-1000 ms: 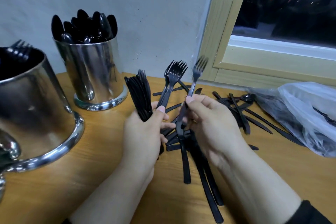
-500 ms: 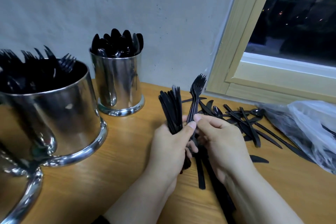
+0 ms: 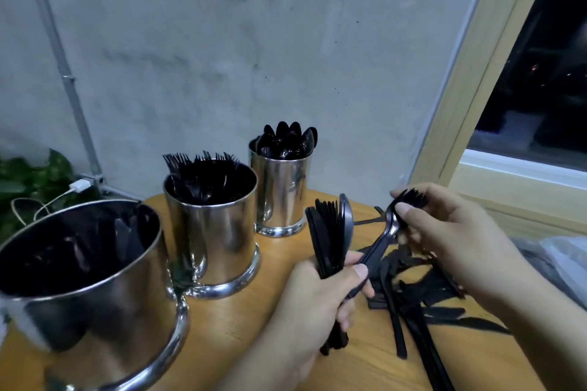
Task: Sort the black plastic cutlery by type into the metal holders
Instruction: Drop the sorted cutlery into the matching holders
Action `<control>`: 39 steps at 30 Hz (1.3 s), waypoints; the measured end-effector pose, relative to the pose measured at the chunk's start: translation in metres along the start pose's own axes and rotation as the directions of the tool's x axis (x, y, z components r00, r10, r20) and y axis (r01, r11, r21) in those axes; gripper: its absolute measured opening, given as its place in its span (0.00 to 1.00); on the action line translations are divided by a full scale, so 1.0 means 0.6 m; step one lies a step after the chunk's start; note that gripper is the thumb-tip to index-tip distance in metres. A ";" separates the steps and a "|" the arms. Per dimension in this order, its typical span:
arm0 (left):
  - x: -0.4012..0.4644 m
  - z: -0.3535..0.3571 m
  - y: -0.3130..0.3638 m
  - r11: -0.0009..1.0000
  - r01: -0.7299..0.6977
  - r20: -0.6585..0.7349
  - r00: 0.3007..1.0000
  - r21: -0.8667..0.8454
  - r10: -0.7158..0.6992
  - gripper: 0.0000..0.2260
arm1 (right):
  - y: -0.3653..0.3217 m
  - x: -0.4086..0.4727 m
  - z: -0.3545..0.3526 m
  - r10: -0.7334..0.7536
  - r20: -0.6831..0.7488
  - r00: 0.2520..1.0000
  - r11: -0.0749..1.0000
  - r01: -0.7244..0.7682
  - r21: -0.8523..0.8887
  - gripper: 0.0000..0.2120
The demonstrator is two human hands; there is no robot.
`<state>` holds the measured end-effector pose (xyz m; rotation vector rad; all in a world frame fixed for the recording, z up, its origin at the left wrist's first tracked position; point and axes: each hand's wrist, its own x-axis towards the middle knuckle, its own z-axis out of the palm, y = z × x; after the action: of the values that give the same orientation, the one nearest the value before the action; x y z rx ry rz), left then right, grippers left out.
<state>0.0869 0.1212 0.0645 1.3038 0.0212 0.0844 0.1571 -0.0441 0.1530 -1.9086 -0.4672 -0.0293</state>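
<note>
Left hand (image 3: 313, 301): grip curled round an upright bundle of knives (image 3: 330, 235), over the desk (image 3: 241, 327).
Right hand (image 3: 451, 238): raised, pinching forks (image 3: 392, 225) by the heads.
Holders: knife holder (image 3: 95, 289), fork holder (image 3: 212, 232), spoon holder (image 3: 282, 190), left.
Loose cutlery (image 3: 419, 305): under the right hand.

Wooden table (image 3: 241, 336) bears 3 metal holders (image 3: 216, 232), loose cutlery (image 3: 422, 298), plastic bag (image 3: 559, 267).
</note>
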 end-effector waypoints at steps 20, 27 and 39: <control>-0.169 -0.192 0.253 0.957 -0.280 -0.351 0.891 0.076 0.288 0.03 | -0.221 0.016 0.169 -0.282 -0.307 0.909 0.956 0.293 -0.009 0.07; -0.198 -0.276 0.292 0.943 -0.313 -0.370 0.867 0.115 0.333 0.02 | -0.200 0.096 0.295 -0.298 -0.157 0.942 0.931 0.250 -0.266 0.06; -0.160 -0.316 0.293 0.912 -0.302 -0.313 0.869 0.278 0.383 0.03 | -0.252 0.041 0.313 -0.413 -0.018 0.911 0.880 0.394 -0.265 0.21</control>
<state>-0.0296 0.3425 0.1810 1.4884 0.1153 0.6481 0.0920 0.1792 0.2216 -2.0203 -0.8395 -0.4546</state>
